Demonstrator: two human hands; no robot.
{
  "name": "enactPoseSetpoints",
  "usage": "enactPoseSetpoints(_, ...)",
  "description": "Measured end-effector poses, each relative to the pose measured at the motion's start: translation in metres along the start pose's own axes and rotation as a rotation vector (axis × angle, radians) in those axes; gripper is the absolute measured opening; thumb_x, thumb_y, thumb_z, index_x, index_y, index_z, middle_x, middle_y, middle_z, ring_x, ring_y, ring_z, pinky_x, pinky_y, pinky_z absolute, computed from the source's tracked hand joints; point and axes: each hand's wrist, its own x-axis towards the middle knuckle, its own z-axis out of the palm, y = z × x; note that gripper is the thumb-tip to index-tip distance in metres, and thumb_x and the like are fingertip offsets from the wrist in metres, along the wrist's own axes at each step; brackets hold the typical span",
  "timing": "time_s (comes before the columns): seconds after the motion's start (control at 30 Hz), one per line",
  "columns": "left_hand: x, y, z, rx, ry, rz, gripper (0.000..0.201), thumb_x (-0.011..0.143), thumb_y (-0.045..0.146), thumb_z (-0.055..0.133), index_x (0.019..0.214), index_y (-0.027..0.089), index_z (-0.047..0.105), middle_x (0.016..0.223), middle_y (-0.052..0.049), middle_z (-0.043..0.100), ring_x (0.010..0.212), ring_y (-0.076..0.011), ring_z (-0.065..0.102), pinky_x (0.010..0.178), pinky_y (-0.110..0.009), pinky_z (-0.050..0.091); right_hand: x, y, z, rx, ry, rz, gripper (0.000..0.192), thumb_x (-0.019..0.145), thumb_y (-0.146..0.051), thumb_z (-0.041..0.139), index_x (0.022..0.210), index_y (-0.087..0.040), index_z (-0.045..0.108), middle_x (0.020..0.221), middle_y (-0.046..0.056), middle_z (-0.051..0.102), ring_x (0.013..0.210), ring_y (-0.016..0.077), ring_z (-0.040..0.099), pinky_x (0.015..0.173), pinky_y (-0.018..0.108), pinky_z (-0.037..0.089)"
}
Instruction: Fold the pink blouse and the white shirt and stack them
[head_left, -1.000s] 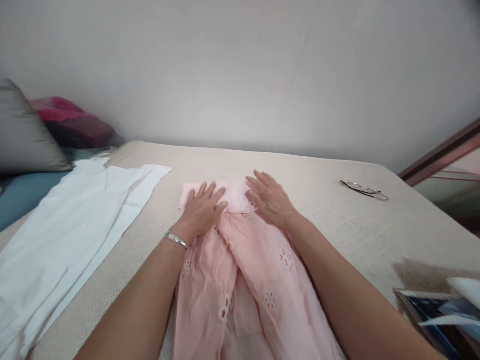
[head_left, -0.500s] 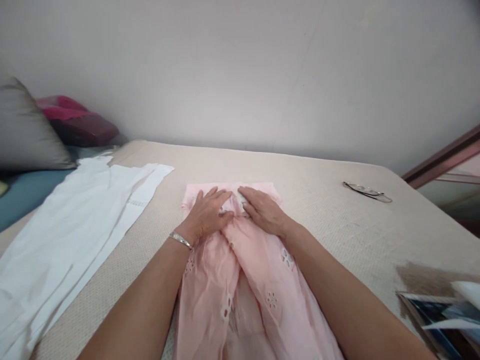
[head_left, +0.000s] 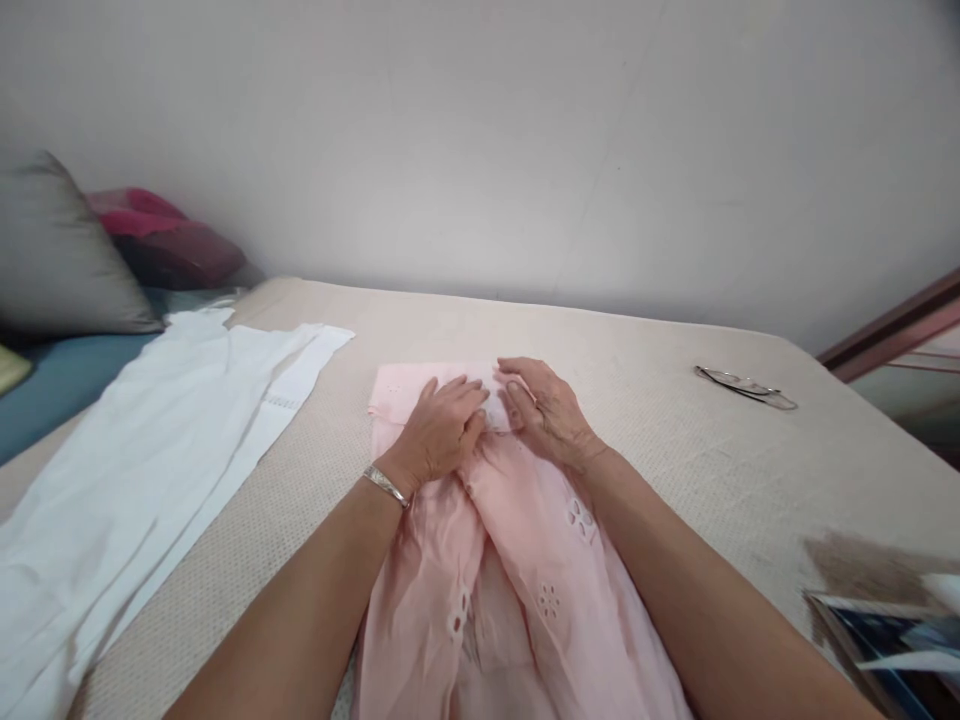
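Observation:
A pale pink garment with eyelet flower embroidery lies along the beige bed, running from the lower edge up to its far end at the middle. My left hand, with a silver bracelet at the wrist, rests on the garment's far end, fingers bent into the cloth. Right beside it, my right hand has its fingers curled on the same bunched fabric. The fingertips of both hands nearly touch.
A white garment is spread flat on the left. A grey pillow and a red cushion sit at the far left on a blue sheet. Eyeglasses lie at the right. Printed papers are at the lower right edge.
My hands lay flat and apart on the pink garment's far end; they have slid together to the middle, and their fingers now curl into the fabric.

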Motion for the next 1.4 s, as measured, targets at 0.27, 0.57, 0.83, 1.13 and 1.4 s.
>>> enactPoseSetpoints(0.27, 0.002, -0.001, 0.006, -0.018, 0.004, 0.022, 0.017, 0.089, 0.034, 0.063, 0.099, 0.02, 0.062, 0.107, -0.01, 0.069, 0.107, -0.027, 0.061, 0.099, -0.044, 0.043, -0.003, 0.008, 0.001, -0.151, -0.247, 0.022, 0.022, 0.084, -0.018, 0.057, 0.101, -0.021, 0.07, 0.103, 0.009, 0.068, 0.1, 0.0241, 0.059, 0.088, 0.037, 0.047)
enactPoseSetpoints(0.57, 0.005, 0.005, 0.008, -0.092, 0.138, -0.043, 0.018, 0.094, 0.017, 0.047, 0.091, 0.021, 0.065, 0.101, -0.006, 0.072, 0.104, -0.0217, 0.064, 0.104, -0.042, 0.04, 0.01, 0.023, -0.029, 0.298, 0.311, 0.391, 0.017, 0.085, -0.03, 0.054, 0.086, -0.02, 0.068, 0.086, 0.005, 0.071, 0.076, 0.0184, 0.066, 0.072, 0.032, 0.052)
enactPoseSetpoints(0.83, 0.002, 0.009, 0.007, -0.132, -0.024, 0.03, 0.028, 0.102, 0.035, 0.046, 0.096, 0.02, 0.069, 0.115, -0.011, 0.071, 0.111, -0.0244, 0.065, 0.103, -0.045, 0.043, 0.006, 0.045, -0.063, -0.125, -0.031, 0.821, 0.034, 0.086, -0.048, 0.061, 0.067, -0.02, 0.065, 0.066, 0.007, 0.068, 0.058, 0.0191, 0.061, 0.058, 0.032, 0.044)
enactPoseSetpoints(1.13, 0.003, 0.011, 0.004, -0.017, 0.022, 0.018, 0.033, 0.105, 0.031, 0.037, 0.109, 0.019, 0.068, 0.133, -0.012, 0.065, 0.127, -0.0253, 0.056, 0.113, -0.05, 0.034, 0.0, 0.052, -0.05, 0.024, -0.21, 0.808, 0.024, 0.077, -0.038, 0.07, 0.062, -0.02, 0.065, 0.059, 0.005, 0.065, 0.057, 0.0184, 0.058, 0.055, 0.031, 0.042)
enactPoseSetpoints(1.4, -0.007, 0.002, 0.017, 0.145, -0.086, -0.068, 0.055, 0.103, 0.051, 0.037, 0.15, 0.022, 0.043, 0.16, -0.016, 0.039, 0.148, -0.0347, 0.032, 0.118, -0.062, 0.019, 0.007, 0.015, -0.026, -0.42, 0.036, 0.351, 0.046, 0.099, -0.047, 0.047, 0.133, -0.018, 0.061, 0.132, 0.019, 0.063, 0.125, 0.0356, 0.055, 0.102, 0.052, 0.043)
